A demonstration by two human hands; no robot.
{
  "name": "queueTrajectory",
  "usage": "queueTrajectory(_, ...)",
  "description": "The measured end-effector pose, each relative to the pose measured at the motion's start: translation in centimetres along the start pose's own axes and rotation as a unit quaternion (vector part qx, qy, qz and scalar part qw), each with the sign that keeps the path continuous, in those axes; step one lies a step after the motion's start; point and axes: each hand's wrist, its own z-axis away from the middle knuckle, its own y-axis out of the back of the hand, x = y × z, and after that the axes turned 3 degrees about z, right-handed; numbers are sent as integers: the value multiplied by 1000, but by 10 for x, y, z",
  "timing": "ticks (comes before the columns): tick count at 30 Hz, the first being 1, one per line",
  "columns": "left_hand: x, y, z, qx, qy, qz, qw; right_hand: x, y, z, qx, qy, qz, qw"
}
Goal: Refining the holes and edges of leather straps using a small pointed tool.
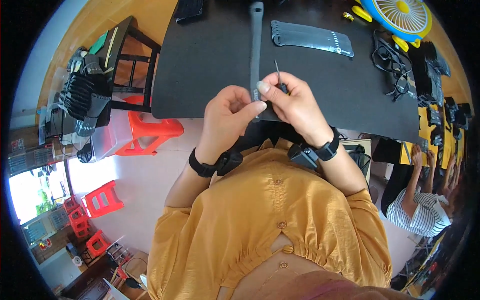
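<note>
A long narrow grey strap (256, 50) lies away from me over the black table (200, 75), its near end at the table's front edge. My left hand (227, 115) is closed, thumb and fingers pinching that near end. On the other side of the strap is my right hand (295, 102), its thumb against the strap beside pale printing. Its curled fingers also hold a small tool with a thin metal tip (277, 67) pointing up and a dark handle mostly hidden; I cannot make out its exact kind. Beyond my right hand lies a fanned stack of grey straps (312, 38).
A blue and yellow fan (400, 12) stands at the far right, with tangled black cables (392, 65) nearer. Dark straps (82, 97) pile on a side table at left, beside a red stool (150, 132). A person in a striped top (420, 212) works at right.
</note>
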Motion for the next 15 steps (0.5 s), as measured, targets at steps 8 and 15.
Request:
queueTrajectory(8, 4, -1, 1, -33, 13, 21, 999, 2, 0, 3, -45, -31, -74, 996)
queueTrajectory(15, 2, -3, 3, -61, 93, 204, 973, -4, 3, -5, -47, -67, -196, 977)
